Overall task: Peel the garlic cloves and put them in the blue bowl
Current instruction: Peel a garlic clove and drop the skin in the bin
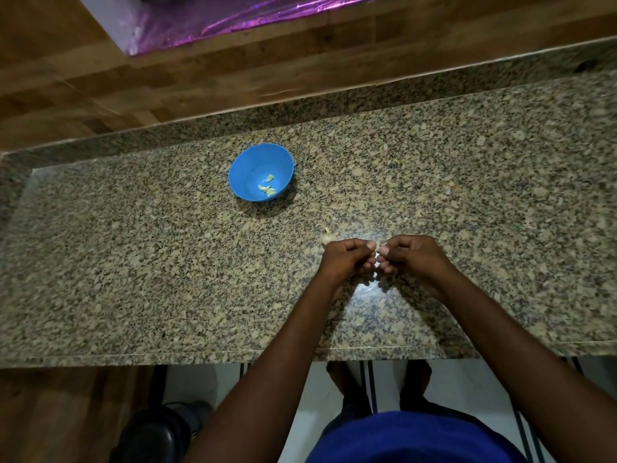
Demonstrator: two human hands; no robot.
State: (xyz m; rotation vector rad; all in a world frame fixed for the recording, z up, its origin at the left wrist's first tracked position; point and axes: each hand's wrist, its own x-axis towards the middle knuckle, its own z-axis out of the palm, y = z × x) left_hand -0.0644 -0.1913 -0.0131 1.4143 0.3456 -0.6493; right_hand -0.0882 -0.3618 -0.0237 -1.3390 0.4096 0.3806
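Upright, garlic clove between both hands.

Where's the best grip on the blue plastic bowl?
Blue plastic bowl: pinch the rim on its near right side, coming from above. It sits upright and open on the speckled granite counter, and the peeled garlic cloves lie low inside.

Left hand, right hand pinch garlic clove; blue bowl holds peeled cloves.

no readable text, no labels, no brands, no numbers anywhere in view
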